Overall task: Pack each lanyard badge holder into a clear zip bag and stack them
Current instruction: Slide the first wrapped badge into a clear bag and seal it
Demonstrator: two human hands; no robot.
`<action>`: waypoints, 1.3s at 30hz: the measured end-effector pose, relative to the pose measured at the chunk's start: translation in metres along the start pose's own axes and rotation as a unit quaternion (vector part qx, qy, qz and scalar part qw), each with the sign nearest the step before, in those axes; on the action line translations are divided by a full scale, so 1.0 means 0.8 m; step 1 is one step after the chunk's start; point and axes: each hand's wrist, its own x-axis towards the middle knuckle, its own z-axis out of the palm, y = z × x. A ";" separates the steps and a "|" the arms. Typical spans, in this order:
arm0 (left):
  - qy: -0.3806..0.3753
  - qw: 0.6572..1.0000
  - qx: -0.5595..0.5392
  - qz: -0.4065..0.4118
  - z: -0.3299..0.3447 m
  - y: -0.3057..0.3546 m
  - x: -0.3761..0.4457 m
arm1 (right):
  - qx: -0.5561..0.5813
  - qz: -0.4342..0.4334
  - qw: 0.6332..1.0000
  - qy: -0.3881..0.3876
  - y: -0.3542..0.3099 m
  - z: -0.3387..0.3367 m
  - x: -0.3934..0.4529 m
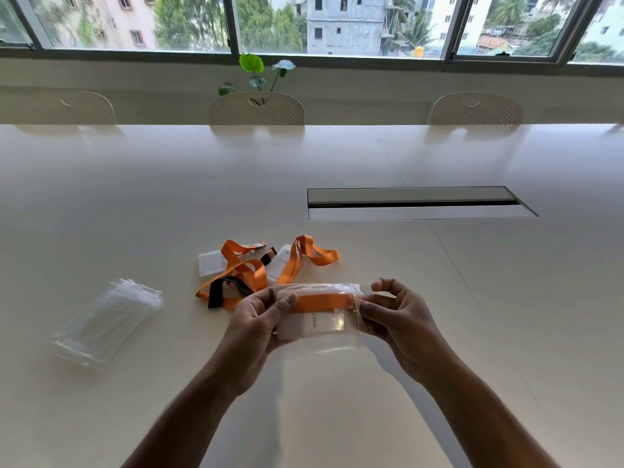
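A clear zip bag [320,336] is held just above the white table [472,298], between both hands. Inside it lie a white badge holder and a folded orange lanyard. My left hand [260,325] grips the bag's left end, thumb on top. My right hand [395,315] pinches the bag's right edge with thumb and fingers. Behind the bag, a loose heap of orange lanyards [246,271] with white badge holders [211,263] lies on the table. A pile of empty clear zip bags [104,322] sits to the left.
A long recessed cable slot [415,204] is set into the table at the back right. Three white chairs [256,109] stand along the far edge, under a window. A small green plant [256,70] rises behind the middle chair.
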 end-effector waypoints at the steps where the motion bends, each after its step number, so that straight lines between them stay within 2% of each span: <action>1: -0.002 1.000 -0.007 -0.007 0.002 0.000 0.001 | -0.002 -0.001 1.000 0.001 -0.001 0.002 0.001; 6: -0.005 0.999 -0.033 -0.022 0.006 0.001 0.007 | 0.001 -0.022 1.000 0.008 -0.004 0.005 0.001; 13: -0.059 0.997 -0.012 -0.038 0.009 0.004 0.005 | -0.037 -0.039 0.999 -0.007 -0.014 -0.001 -0.002; 19: -0.133 0.990 -0.006 -0.042 -0.001 0.012 0.001 | -0.142 0.011 0.989 -0.036 -0.031 -0.008 -0.001; 23: -0.157 0.985 -0.044 -0.064 -0.007 0.009 0.000 | -0.164 0.049 0.983 -0.073 -0.032 -0.008 -0.001; 27: -0.151 0.983 -0.058 -0.087 -0.012 0.010 -0.001 | -0.136 0.054 0.983 -0.112 -0.031 -0.005 -0.004; 29: -0.131 0.989 0.013 -0.071 -0.011 0.018 -0.001 | -0.132 0.045 0.984 -0.110 -0.032 -0.003 -0.005; 31: -0.106 0.983 0.152 -0.004 -0.009 0.031 0.002 | -0.132 0.036 0.984 -0.118 -0.032 -0.001 -0.006; 33: -0.097 0.954 0.268 0.091 -0.006 0.045 0.005 | -0.135 0.030 0.982 -0.132 -0.031 0.001 -0.007; 35: -0.114 0.911 0.364 0.159 0.002 0.056 0.005 | -0.146 0.024 0.977 -0.151 -0.030 0.004 -0.009; 37: -0.154 0.868 0.445 0.161 0.015 0.059 0.004 | -0.166 0.014 0.971 -0.174 -0.027 0.008 -0.011; 39: -0.191 0.842 0.487 0.131 0.027 0.055 0.001 | -0.183 0.002 0.967 -0.179 -0.023 0.013 -0.013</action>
